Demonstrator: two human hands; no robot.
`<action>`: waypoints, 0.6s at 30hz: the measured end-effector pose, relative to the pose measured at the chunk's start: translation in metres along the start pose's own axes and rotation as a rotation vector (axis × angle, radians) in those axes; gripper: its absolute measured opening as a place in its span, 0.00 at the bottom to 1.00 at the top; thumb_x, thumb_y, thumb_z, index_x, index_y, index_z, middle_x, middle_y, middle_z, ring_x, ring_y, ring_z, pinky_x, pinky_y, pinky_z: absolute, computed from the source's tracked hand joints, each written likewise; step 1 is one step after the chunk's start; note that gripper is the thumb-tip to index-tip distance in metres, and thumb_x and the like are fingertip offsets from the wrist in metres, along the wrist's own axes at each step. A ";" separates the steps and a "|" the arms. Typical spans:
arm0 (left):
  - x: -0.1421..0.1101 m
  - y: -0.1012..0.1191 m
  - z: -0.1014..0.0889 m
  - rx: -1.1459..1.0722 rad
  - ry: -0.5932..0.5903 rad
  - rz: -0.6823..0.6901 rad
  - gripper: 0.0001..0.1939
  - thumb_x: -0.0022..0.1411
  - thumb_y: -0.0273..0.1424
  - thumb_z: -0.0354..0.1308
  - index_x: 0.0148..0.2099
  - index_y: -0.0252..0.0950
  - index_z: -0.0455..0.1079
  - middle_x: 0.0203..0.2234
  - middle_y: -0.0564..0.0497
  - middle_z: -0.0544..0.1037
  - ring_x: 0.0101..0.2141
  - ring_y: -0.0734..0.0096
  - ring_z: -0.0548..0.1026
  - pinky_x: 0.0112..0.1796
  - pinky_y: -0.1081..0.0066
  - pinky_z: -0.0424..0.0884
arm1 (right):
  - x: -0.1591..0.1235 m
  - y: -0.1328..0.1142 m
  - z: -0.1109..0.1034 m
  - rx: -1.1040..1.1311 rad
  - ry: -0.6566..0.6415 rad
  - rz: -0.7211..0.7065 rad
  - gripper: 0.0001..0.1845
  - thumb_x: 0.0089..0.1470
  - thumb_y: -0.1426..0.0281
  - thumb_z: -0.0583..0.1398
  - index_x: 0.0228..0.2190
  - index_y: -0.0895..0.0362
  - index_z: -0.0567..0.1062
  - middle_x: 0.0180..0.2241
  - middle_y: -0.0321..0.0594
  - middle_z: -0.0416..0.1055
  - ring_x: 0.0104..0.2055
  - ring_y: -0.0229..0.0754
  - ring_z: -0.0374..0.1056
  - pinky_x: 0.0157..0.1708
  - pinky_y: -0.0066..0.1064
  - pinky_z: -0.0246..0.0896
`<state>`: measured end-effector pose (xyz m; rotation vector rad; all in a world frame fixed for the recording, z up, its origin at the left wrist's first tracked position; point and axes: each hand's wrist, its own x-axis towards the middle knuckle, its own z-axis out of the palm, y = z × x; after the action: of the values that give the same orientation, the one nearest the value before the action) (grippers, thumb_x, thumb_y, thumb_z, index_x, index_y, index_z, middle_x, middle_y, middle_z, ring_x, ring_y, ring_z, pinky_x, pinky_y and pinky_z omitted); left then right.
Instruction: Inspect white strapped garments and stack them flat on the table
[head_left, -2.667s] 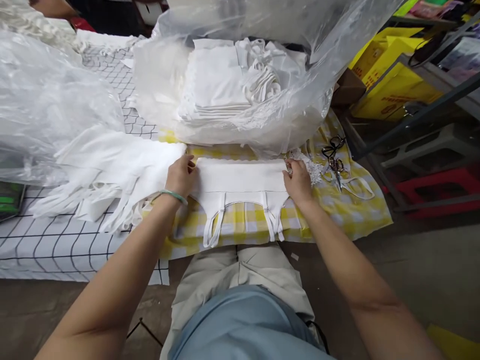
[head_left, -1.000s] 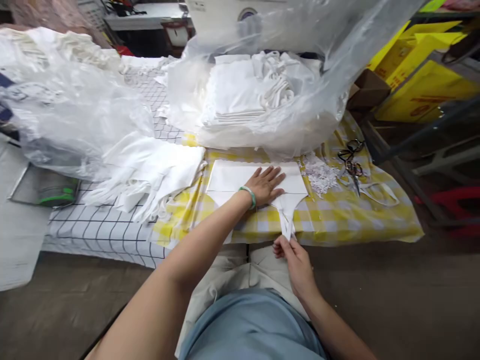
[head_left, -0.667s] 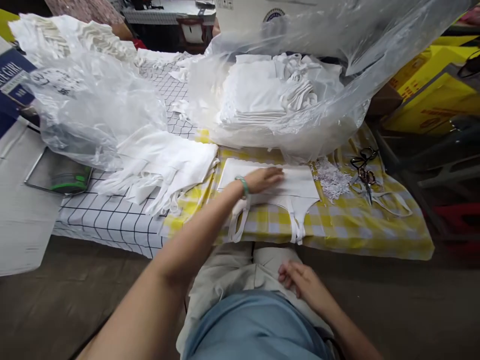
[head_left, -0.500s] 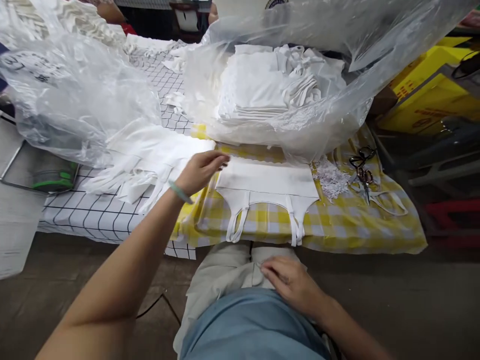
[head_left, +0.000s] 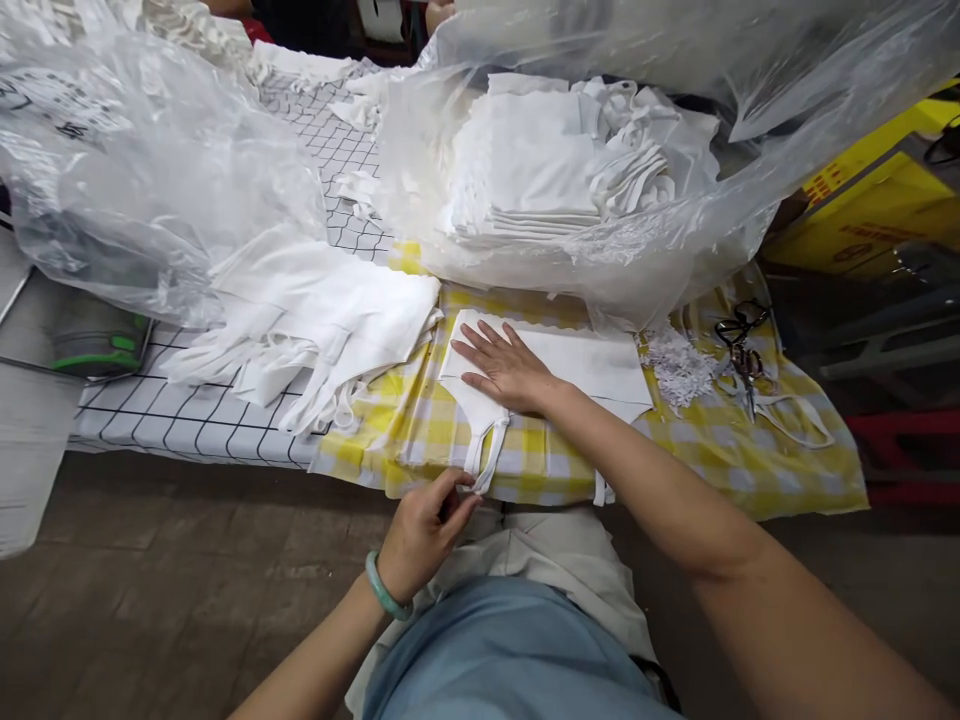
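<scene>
Garment (head_left: 596, 358) — scraps (head_left: 681, 370) beside, scissors (head_left: 743, 362) beyond.

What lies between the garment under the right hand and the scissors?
A heap of white scraps on the yellow checked cloth, seen in the head view.

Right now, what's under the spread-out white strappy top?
The white strappy top lies on a yellow checked cloth, which shows around it. The right hand rests flat on top. Anything else directly beneath the fabric is covered.
</scene>
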<state>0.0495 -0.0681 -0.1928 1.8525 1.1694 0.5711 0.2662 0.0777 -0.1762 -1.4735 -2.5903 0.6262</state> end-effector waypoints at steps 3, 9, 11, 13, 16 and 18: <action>-0.002 -0.006 0.002 -0.001 -0.042 -0.009 0.11 0.64 0.36 0.53 0.46 0.39 0.69 0.20 0.56 0.69 0.22 0.75 0.67 0.27 0.73 0.62 | -0.002 -0.001 -0.001 -0.030 -0.013 0.003 0.35 0.63 0.50 0.42 0.66 0.50 0.47 0.69 0.37 0.34 0.71 0.48 0.26 0.66 0.51 0.17; -0.010 -0.011 0.002 -0.164 -0.112 -0.166 0.16 0.63 0.40 0.54 0.44 0.35 0.74 0.22 0.52 0.73 0.24 0.74 0.67 0.28 0.73 0.63 | -0.001 0.001 0.000 -0.062 0.011 -0.004 0.34 0.63 0.50 0.41 0.66 0.49 0.47 0.69 0.36 0.35 0.71 0.48 0.27 0.66 0.50 0.19; -0.009 -0.004 -0.009 -0.299 -0.166 -0.226 0.17 0.62 0.41 0.55 0.46 0.35 0.75 0.23 0.51 0.73 0.25 0.74 0.68 0.28 0.73 0.64 | -0.003 0.000 0.001 -0.071 0.019 -0.002 0.33 0.63 0.51 0.42 0.66 0.49 0.48 0.69 0.35 0.35 0.71 0.48 0.28 0.67 0.50 0.20; -0.004 0.006 -0.034 -0.460 -0.239 -0.277 0.19 0.60 0.42 0.58 0.48 0.35 0.74 0.23 0.51 0.73 0.23 0.75 0.67 0.26 0.73 0.64 | -0.005 -0.003 -0.001 -0.071 0.016 0.008 0.32 0.64 0.52 0.43 0.65 0.49 0.50 0.69 0.36 0.37 0.71 0.48 0.30 0.66 0.51 0.23; 0.020 0.011 -0.098 -0.578 0.053 -0.237 0.18 0.57 0.39 0.61 0.46 0.35 0.75 0.25 0.50 0.74 0.25 0.74 0.70 0.29 0.72 0.68 | 0.001 -0.013 -0.007 -0.038 0.069 0.044 0.29 0.63 0.56 0.48 0.62 0.52 0.59 0.66 0.41 0.49 0.69 0.51 0.40 0.65 0.52 0.31; 0.046 -0.002 -0.151 -0.561 0.617 -0.120 0.13 0.56 0.36 0.62 0.42 0.35 0.74 0.31 0.49 0.75 0.31 0.73 0.72 0.34 0.71 0.70 | 0.017 -0.024 -0.012 0.019 0.227 0.096 0.23 0.61 0.60 0.51 0.55 0.55 0.68 0.59 0.45 0.63 0.63 0.50 0.54 0.62 0.46 0.44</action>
<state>-0.0416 0.0362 -0.1165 1.1427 1.3145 1.3099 0.2416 0.0846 -0.1582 -1.5701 -2.3494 0.4606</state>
